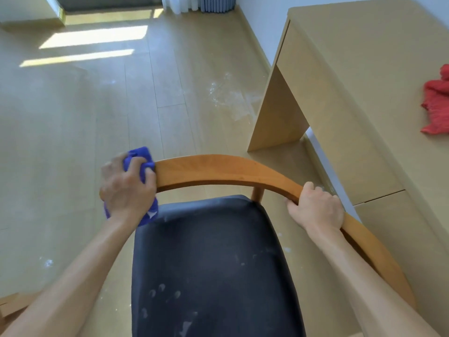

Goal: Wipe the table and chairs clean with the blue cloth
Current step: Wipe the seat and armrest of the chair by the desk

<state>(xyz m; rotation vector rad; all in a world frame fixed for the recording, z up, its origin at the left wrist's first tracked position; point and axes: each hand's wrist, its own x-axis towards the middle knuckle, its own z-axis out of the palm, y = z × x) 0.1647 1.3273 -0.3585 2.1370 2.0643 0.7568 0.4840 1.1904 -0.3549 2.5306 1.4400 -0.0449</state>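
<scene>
The blue cloth (139, 158) is clenched by the left hand (127, 188) against the chair rail (218, 170), left of centre; the right hand (315, 207) grips the rail. White residue on the seat (206, 263) may be missed.

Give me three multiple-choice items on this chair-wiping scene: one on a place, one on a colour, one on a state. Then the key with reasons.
1. Where does the red cloth lie?
A. on the seat
B. on the desk
C. on the floor

2. What colour is the seat?
A. dark
B. white
C. green

3. What does the right hand do?
A. hangs free
B. holds a cloth
C. grips the rail

Key: B, the red cloth rests on the desk top; A, the seat is dark with pale smudges; C, its fingers curl round the rail, while the left hand presses the blue cloth to the rail's other end.
</scene>
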